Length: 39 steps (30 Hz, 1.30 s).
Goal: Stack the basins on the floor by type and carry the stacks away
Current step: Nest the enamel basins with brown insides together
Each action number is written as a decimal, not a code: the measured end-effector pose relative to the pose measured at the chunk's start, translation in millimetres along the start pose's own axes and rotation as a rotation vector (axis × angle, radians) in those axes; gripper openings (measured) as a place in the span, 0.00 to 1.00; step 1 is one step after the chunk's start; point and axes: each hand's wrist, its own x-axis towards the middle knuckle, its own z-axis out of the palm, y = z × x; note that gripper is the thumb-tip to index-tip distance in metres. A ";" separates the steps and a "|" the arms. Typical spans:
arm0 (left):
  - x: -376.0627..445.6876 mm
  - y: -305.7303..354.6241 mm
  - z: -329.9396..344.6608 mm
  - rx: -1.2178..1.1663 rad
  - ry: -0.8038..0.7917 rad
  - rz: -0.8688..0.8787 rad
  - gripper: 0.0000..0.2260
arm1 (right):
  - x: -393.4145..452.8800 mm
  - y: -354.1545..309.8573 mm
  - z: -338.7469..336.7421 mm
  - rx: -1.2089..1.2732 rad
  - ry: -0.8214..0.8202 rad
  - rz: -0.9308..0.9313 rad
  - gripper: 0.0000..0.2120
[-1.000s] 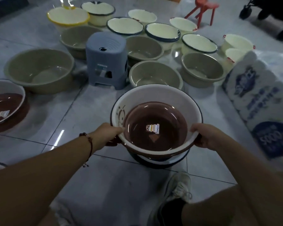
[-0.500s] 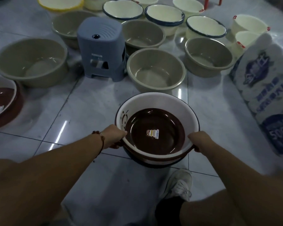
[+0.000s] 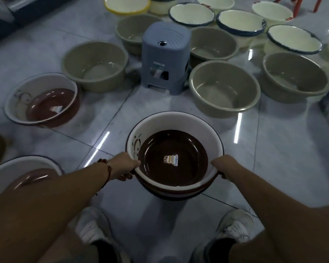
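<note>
A stack of brown-and-white basins (image 3: 176, 137) hangs just above the tiled floor in front of me, the top one with a brown bottom and a small sticker. My left hand (image 3: 124, 166) grips its left rim and my right hand (image 3: 223, 166) grips its right rim. Two more brown-and-white basins lie on the floor at the left (image 3: 21, 103) and lower left (image 3: 6, 171). Several beige basins (image 3: 224, 88) sit beyond, and cream basins with dark blue rims (image 3: 240, 20) stand at the back.
A grey-blue plastic stool (image 3: 165, 54) stands among the beige basins. A yellow-rimmed basin (image 3: 126, 5) and red-trimmed cream basins (image 3: 272, 13) are at the far edge. My white shoes (image 3: 234, 228) are on the tiles below the stack.
The view has swung left, bringing the left brown-and-white basins into sight and pushing the white package off the right edge. Both hands keep their grip on the stack's rim.
</note>
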 end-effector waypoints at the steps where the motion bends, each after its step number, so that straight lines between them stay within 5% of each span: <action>1: -2.8 -13.3 -9.8 0.000 0.016 -0.004 0.13 | -3.5 -6.6 11.5 -0.012 -0.011 -0.038 0.12; 4: -12.3 -50.9 -36.9 0.001 0.066 -0.012 0.14 | -17.7 -28.7 45.9 -0.024 -0.039 -0.142 0.17; 7: -22.0 -82.1 -55.8 0.044 0.153 -0.029 0.14 | -15.3 -43.1 77.6 -0.078 -0.076 -0.250 0.34; 13: -24.6 -135.7 -77.1 0.202 0.270 -0.022 0.15 | -40.3 -67.2 137.8 -0.174 -0.169 -0.449 0.43; 17: -11.8 -164.5 -90.6 0.244 0.237 -0.061 0.19 | -38.2 -70.8 164.8 -0.194 -0.232 -0.511 0.27; 21: 0.4 -172.0 -88.4 0.261 0.184 -0.088 0.16 | -25.7 -79.1 174.1 -0.265 -0.202 -0.506 0.38; 27: 3.7 -172.0 -97.4 0.355 0.108 -0.044 0.23 | -12.7 -102.0 158.8 -0.386 -0.278 -0.513 0.39; 31: -13.9 -152.8 -111.8 0.605 0.066 -0.043 0.20 | -13.8 -107.2 142.1 -0.683 -0.208 -0.583 0.40; 34: -33.9 -139.5 -120.2 0.683 0.233 0.029 0.16 | -37.4 -120.4 134.3 -0.918 -0.114 -0.685 0.35; 39: -73.0 -149.6 -117.6 0.750 0.539 0.202 0.30 | -112.1 -156.3 145.1 -1.200 0.054 -1.087 0.32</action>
